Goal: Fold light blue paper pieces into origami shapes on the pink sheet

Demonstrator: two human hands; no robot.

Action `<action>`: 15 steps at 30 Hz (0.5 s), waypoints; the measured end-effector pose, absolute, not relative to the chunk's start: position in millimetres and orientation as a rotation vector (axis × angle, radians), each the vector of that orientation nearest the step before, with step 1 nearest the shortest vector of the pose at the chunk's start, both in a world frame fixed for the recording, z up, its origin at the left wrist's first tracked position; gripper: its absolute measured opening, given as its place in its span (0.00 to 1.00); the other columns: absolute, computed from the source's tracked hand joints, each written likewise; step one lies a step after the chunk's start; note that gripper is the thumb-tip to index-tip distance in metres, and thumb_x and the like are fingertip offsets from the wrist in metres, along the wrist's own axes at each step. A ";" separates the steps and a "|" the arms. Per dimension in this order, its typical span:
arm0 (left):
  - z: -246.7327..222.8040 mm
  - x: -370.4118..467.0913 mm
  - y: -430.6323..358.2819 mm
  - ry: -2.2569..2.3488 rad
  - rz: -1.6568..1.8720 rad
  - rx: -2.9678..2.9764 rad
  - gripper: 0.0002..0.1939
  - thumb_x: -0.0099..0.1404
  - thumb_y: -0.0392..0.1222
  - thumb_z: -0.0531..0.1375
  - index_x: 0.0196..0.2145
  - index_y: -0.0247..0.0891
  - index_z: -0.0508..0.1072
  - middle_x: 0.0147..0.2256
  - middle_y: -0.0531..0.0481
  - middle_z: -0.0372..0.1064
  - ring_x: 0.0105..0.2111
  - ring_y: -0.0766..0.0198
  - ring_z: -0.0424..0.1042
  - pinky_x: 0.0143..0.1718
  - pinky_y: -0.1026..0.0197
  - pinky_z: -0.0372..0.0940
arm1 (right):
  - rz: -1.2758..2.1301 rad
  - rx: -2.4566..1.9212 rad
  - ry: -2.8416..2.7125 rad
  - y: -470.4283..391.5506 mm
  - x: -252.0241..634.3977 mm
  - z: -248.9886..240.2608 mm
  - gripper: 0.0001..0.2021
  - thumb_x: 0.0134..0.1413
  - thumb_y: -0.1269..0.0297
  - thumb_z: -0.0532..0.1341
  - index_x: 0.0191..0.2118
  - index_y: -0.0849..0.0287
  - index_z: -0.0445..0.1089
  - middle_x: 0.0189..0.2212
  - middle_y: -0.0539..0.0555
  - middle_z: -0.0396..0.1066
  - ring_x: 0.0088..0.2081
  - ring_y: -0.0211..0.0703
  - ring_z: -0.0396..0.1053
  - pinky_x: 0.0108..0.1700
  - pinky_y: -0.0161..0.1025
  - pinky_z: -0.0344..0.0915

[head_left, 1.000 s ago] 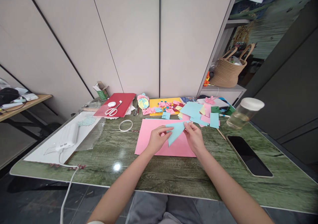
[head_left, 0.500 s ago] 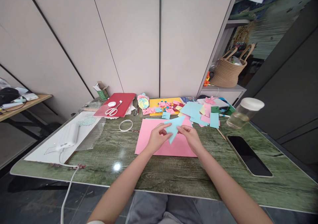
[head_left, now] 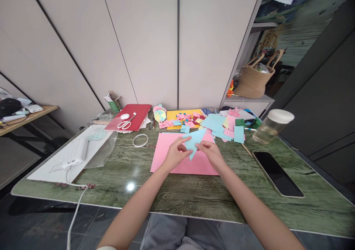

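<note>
A folded piece of light blue paper (head_left: 195,140) is held up between my two hands, over a pink sheet (head_left: 163,154) on the table. My left hand (head_left: 177,153) pinches its left side, thumb low and fingers higher up. On the right edge, the thumb and fingertips of my right hand (head_left: 211,152) grip the same paper. One corner of the paper points down and another reaches up to the right. Whatever lies behind the paper is hidden.
Several coloured paper pieces (head_left: 216,122) and small folded shapes lie at the back. White scissors (head_left: 124,124) rest on a red folder (head_left: 138,113). A tape roll (head_left: 140,140) is left of the pink sheet. To the right are a phone (head_left: 278,174) and a water bottle (head_left: 267,129).
My right hand's fingertips have shifted slightly left along the blue paper. My left hand keeps its hold in nearly the same place.
</note>
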State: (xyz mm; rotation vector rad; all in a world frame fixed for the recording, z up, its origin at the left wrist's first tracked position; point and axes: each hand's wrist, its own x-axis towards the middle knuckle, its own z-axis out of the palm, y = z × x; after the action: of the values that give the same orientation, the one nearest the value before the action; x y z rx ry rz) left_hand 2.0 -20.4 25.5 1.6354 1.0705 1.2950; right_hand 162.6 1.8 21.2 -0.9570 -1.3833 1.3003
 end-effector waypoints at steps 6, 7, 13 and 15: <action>22.6 1.6 -18.5 1.067 1.290 1.661 0.25 0.50 0.38 0.60 0.48 0.43 0.63 0.43 0.47 0.57 0.23 0.76 0.61 0.26 0.67 0.60 | 1.264 -1.015 -1.441 1.6 161.1 21.8 0.13 0.41 0.55 0.60 0.19 0.60 0.64 0.19 0.48 0.63 0.25 0.36 0.60 0.31 0.34 0.55; 22.0 1.6 -18.4 1.068 1.290 1.661 0.26 0.50 0.38 0.60 0.48 0.44 0.62 0.45 0.46 0.57 0.23 0.76 0.61 0.26 0.67 0.60 | 1.273 -1.017 -1.454 1.8 161.2 21.2 0.13 0.41 0.55 0.60 0.19 0.60 0.64 0.19 0.48 0.63 0.25 0.36 0.60 0.31 0.34 0.55; 21.6 2.0 -19.3 1.055 1.286 1.644 0.28 0.50 0.37 0.60 0.49 0.44 0.61 0.48 0.44 0.55 0.22 0.76 0.63 0.25 0.67 0.61 | 1.301 -1.011 -1.466 3.9 161.9 17.6 0.12 0.41 0.57 0.60 0.19 0.61 0.65 0.19 0.48 0.63 0.25 0.36 0.59 0.31 0.34 0.55; 22.3 2.1 -19.8 1.041 1.277 1.631 0.28 0.49 0.37 0.60 0.50 0.45 0.60 0.50 0.43 0.53 0.22 0.76 0.63 0.24 0.67 0.62 | 1.315 -1.005 -1.469 4.0 161.9 17.4 0.12 0.41 0.56 0.60 0.19 0.61 0.65 0.19 0.48 0.63 0.25 0.36 0.59 0.32 0.34 0.55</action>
State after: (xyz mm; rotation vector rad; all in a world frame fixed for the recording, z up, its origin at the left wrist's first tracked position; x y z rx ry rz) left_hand 2.1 -19.8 22.3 1.6307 1.0406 1.2770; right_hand 161.9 4.0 17.4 -1.0049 -1.4691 1.3146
